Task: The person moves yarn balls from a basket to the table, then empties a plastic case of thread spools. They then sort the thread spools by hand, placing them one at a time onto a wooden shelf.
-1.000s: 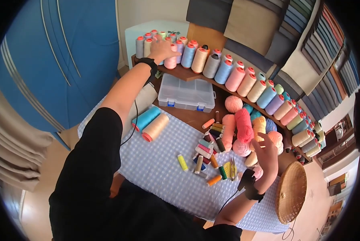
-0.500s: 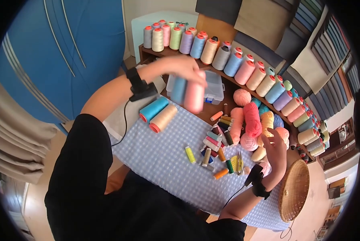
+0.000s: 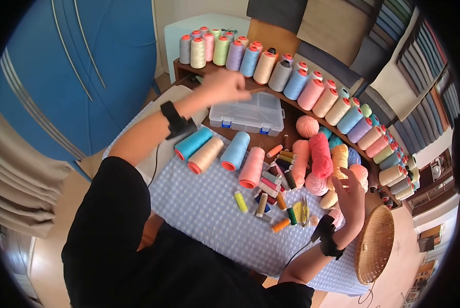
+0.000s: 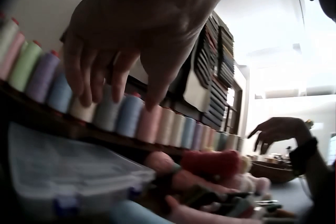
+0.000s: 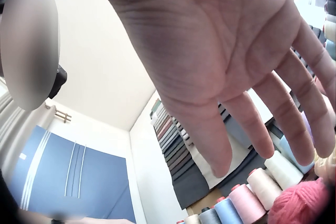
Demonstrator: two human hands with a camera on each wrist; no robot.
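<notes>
My left hand (image 3: 224,87) hovers over the clear plastic case (image 3: 246,113), its fingers hanging loosely with nothing in them. In the left wrist view the same hand (image 4: 131,40) overlaps the row of thread cones behind it. On the checked cloth lie a light blue cone (image 3: 236,150) and a pink cone (image 3: 252,168). Left of these lie a teal cone (image 3: 194,143) and a beige cone (image 3: 206,155). My right hand (image 3: 351,201) is raised beside the yarn balls, fingers spread and slightly bent; its bare palm (image 5: 210,40) fills the right wrist view.
A long shelf (image 3: 184,66) carries upright thread cones along the back. Small spools, including a yellow one (image 3: 241,201), lie near scissors (image 3: 304,211). Pink and red yarn (image 3: 321,156) is piled at the right, close to a wicker basket (image 3: 375,246). Fabric samples (image 3: 327,33) hang behind.
My left hand took the light blue and pink cones from the shelf, carried them over the cloth and let them go there. It has drawn back toward the shelf. The right hand hardly moved.
</notes>
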